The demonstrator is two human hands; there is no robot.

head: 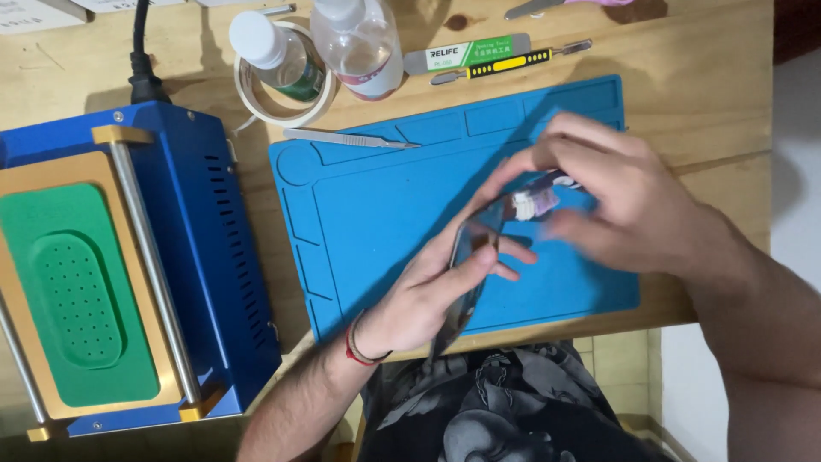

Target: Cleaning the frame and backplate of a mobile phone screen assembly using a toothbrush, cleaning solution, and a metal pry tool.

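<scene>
Careful, left hand (428, 287) pinches the thin glass panel (469, 274) edge-on while right hand (611, 201) scrubs with a toothbrush (534, 204); hard pressure could crack it.

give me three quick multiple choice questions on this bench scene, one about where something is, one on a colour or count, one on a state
1. Where does the tape roll lie?
A. on the blue mat
B. on the wooden table above the mat
C. on top of the blue machine

2. How many clear bottles stand near the tape roll?
A. one
B. two
C. four

3. What is the left hand doing?
A. gripping a thin dark glass panel on edge
B. lying flat and empty on the mat
C. resting on the machine

Answers:
1 B, the roll sits on bare wood beyond the blue mat.
2 B, a small bottle and a larger bottle stand there.
3 A, its fingers clasp the glass panel while the right hand holds a toothbrush to it.
</scene>
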